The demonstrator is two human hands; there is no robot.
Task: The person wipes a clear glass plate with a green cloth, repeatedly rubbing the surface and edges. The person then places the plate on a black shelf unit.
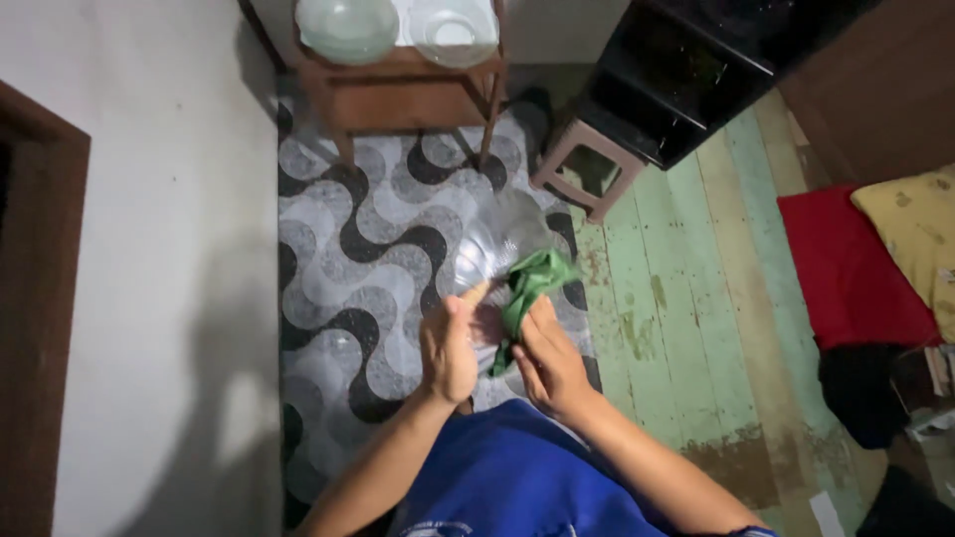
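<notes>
While the left hand (450, 350) grips the rim of a clear glass bowl (497, 249) held in the air before the blue shirt (512, 477), the right hand (550, 366) pinches a green cloth (529, 288) pressed against the bowl's near edge. Open floor lies beneath, with room on both sides: a wavy black, grey and white patterned floor (368, 249) meets worn green planks (686, 298). Ahead stands a wooden table (398, 94) carrying two more glass bowls (348, 25), with a small stool (587, 164) beside it. A white wall (149, 249) closes the left; red and yellow cushions (856, 268) lie at right
</notes>
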